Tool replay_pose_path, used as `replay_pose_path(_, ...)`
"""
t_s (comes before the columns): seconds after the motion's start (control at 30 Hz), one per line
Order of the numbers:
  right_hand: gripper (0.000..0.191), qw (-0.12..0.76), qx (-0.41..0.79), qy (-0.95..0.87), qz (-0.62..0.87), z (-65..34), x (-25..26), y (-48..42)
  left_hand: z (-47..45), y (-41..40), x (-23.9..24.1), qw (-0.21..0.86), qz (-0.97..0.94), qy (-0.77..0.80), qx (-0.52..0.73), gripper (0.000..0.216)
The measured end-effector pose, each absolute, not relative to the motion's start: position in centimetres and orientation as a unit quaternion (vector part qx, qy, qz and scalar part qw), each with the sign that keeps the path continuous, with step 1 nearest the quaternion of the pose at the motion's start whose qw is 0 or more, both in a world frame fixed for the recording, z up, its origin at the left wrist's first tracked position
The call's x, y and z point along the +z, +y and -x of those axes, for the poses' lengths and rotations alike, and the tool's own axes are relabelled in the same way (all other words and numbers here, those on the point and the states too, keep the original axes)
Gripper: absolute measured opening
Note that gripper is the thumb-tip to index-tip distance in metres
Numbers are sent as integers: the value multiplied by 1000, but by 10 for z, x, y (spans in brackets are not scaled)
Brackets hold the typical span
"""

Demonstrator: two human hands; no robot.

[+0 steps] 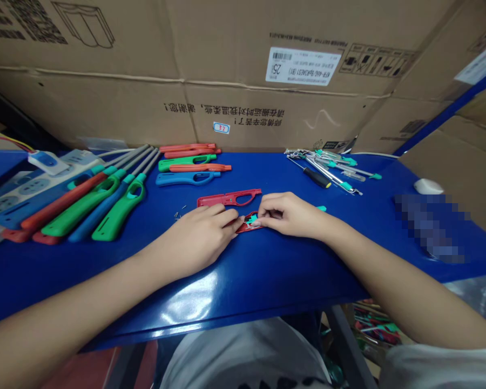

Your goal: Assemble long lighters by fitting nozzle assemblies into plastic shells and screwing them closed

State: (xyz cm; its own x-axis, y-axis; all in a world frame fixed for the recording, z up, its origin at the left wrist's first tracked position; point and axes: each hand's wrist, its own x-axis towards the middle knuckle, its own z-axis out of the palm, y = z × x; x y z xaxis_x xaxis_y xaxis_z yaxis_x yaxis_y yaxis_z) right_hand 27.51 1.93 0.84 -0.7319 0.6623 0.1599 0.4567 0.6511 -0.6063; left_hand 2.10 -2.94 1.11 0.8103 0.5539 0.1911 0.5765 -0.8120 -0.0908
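On the blue table before me lies a red lighter casing half (pixel 243 229), its hollow side up and partly covered by my fingers. A teal trigger piece (pixel 251 219) and thin wires show inside it. My left hand (pixel 204 235) has its fingers closed at the left end of this casing. With thumb and forefinger pinched, my right hand (pixel 289 213) grips at the teal piece. Just behind, a second red casing half (pixel 222 199) with a trigger loop lies loose. Small screws (pixel 179 213) are scattered left of it. A teal tip (pixel 321 208) pokes out behind my right wrist.
Assembled lighters (pixel 109 216) lie at left against a white power strip (pixel 36 183). Several coloured casings (pixel 190 178) are stacked farther back. Right of these are metal lighter tubes (pixel 324 167) and a black-handled screwdriver (pixel 316 177). A cardboard wall (pixel 227 65) closes off the back.
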Motion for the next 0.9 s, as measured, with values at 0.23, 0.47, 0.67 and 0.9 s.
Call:
replay_pose_path(0.23,23,290,195,-865,361,-296,24,32,-17,-30,6,31,938,-319,-130,35)
replay_pose_path(0.47,42,271,-2,-721,638,-379,36,71,-14,-29,5,46,935,-327,-129,38)
replay_pose_path(0.67,28,230,-21,-649,724,-416,21,95,-12,-28,8,22,933,-329,-144,37)
replay_pose_path(0.9,42,199,-7,-691,695,-411,-1,104,-8,-25,14,5,936,-325,-135,35)
